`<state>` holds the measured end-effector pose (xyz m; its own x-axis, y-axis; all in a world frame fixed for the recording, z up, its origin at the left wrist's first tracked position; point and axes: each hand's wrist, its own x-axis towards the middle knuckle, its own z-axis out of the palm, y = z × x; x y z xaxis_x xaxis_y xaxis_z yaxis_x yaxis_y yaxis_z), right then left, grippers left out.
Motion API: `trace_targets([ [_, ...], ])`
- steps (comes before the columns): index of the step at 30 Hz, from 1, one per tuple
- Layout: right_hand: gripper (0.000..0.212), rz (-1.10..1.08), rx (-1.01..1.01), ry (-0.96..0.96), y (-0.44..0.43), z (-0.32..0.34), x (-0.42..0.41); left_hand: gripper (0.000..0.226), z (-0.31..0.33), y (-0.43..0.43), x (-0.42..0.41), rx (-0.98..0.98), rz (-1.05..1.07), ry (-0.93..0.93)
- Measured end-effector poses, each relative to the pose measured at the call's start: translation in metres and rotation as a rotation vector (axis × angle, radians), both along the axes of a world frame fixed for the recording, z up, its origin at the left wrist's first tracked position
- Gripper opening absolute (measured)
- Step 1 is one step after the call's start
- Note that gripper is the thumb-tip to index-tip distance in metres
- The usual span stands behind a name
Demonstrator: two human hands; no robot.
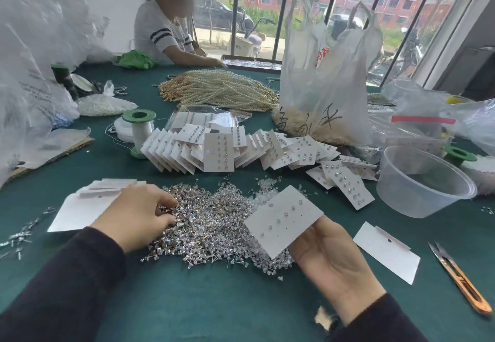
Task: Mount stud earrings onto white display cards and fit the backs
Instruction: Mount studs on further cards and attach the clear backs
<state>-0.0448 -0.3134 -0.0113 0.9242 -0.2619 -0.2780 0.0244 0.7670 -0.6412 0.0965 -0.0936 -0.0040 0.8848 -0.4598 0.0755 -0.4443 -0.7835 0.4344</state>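
Dark sleeves (67,288) lie lowest in frame, over the green table (187,312). The right hand (329,256), palm up, grips a white display card (284,221) by its lower corner. Its fingers sit behind the card, so their exact lie is hidden. The card is tilted, with some studs in and several holes bare. The left hand (136,215) rests on the stud pile (209,226), fingertips curled down into it; whether one stud is pinched cannot be told.

Step judged: picking the next stud. It is best taken singly by the head and the post pushed square through a bare hole while the card is kept steady. A back then comes from the clear backs (265,189) just beyond the card.

Writing: the plastic bag (321,95) carries dark handwritten characters and red print higher up, probably Chinese, neither readable.
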Motion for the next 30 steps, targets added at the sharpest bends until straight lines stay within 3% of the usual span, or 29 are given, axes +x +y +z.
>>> trace_targets([
  [5,0.026,0.015,-0.022,-0.003,0.002,0.0,0.0,0.006,-0.005,-0.002,-0.001,0.008,-0.024,-0.074],
  [9,0.026,0.018,-0.006,0.001,0.004,-0.001,0.0,0.006,-0.003,-0.003,-0.003,-0.035,-0.005,-0.107],
  [13,0.028,0.023,0.028,-0.003,0.002,-0.003,0.001,0.005,0.002,-0.003,-0.006,-0.205,0.019,-0.127],
  [19,0.027,0.063,0.142,-0.022,0.002,-0.001,0.001,0.014,0.0,-0.011,-0.012,-0.299,0.018,-0.029],
  [22,0.035,0.046,0.259,-0.013,-0.002,-0.003,0.0,0.014,0.0,-0.011,-0.013,-0.326,0.048,-0.007],
  [25,0.055,0.063,0.327,-0.037,-0.003,-0.003,-0.002,0.019,0.001,-0.009,-0.013,-0.317,0.079,0.019],
  [30,0.029,0.02,0.232,-0.031,-0.001,-0.002,0.0,0.021,0.005,-0.006,-0.013,-0.435,0.145,0.082],
])
